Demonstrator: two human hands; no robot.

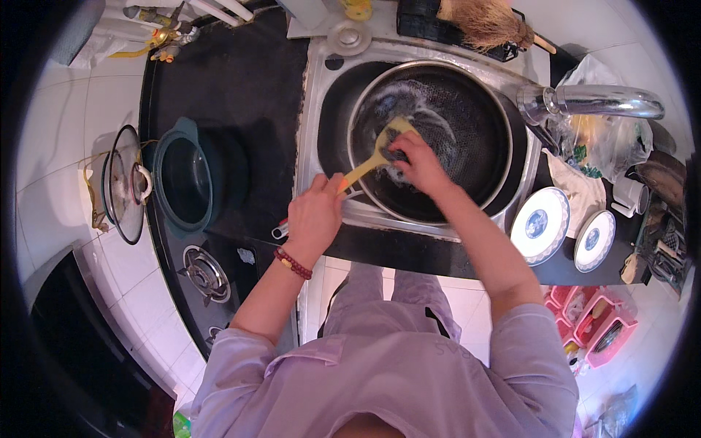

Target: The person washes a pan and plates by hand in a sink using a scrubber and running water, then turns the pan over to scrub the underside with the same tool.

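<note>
A large black wok (471, 159) with a metal rim rests over the sink (334, 137), with suds on its patterned inner face. My left hand (315, 211), a beaded bracelet at its wrist, is closed around the handle of a yellow spatula (361, 168). The spatula's wide head lies over the wok. My right hand (417, 161) is at that head with bent fingers; whether it holds a cloth or scrubber there is hidden. The wok's handle runs beneath my left hand, its end showing to the left.
A dark green pot (183, 183) stands on the left counter by a gas burner (206, 274). The chrome faucet (602, 102) reaches out at the right. Two patterned plates (539, 225) (595, 241) and a cloth (575, 189) lie right of the sink. A brush (487, 27) lies behind.
</note>
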